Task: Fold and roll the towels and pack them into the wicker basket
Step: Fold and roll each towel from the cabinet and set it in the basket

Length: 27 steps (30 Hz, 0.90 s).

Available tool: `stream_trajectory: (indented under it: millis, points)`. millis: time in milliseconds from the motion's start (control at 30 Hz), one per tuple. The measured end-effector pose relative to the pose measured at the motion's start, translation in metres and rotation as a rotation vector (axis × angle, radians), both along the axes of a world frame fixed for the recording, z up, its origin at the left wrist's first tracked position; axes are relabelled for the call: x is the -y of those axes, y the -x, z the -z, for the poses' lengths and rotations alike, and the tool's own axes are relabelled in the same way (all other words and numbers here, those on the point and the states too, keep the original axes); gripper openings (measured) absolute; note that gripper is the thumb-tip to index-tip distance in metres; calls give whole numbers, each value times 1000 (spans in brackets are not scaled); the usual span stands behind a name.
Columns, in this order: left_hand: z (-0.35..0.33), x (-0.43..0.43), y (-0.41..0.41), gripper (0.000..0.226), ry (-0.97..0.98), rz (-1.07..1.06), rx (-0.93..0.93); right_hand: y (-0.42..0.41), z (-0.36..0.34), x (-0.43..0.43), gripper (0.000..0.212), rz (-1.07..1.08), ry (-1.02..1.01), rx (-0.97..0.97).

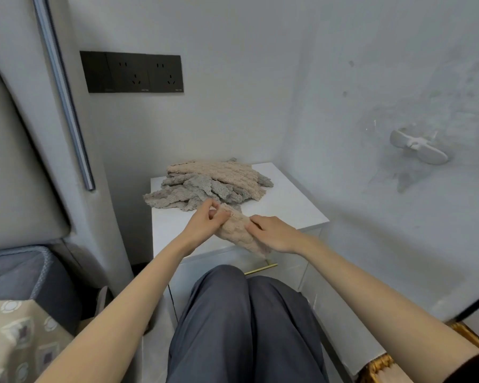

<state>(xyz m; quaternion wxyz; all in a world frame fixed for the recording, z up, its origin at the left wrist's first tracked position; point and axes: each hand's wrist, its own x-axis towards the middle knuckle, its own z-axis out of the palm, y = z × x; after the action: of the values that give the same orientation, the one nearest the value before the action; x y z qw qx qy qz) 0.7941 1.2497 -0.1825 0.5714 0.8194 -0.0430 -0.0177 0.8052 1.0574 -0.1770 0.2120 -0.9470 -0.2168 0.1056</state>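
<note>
A white bedside cabinet (288,205) is standing in the corner, with a gold drawer handle (260,269) showing on its front. A black socket panel (132,72) is sitting on the wall above. A grey padded headboard (14,161) is rising at left, and a patterned cushion (20,335) is lying below it. A white wall bracket (418,146) is jutting out at right.

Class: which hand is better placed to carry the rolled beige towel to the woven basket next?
Probably the right hand: it holds the rolled beige fluffy towel at its near end, and the golden woven basket rim shows low on that side. The left hand pinches the far end.
</note>
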Motion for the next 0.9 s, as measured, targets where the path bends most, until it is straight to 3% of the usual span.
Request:
stream_trajectory:
  millis: [233,367,700,900]
  points:
    - [-7,54,12,14,34,202,19,31,7,56,15,193,-359,-247]
    - [0,93,21,12,27,314,-6,59,19,94,7,291,-477,-265]
    - [48,202,50,27,-15,490,-88,134,68,184,13,511,-485,-229]
    - [96,269,77,33,-64,605,-148,186,114,240,5,675,-507,-234]
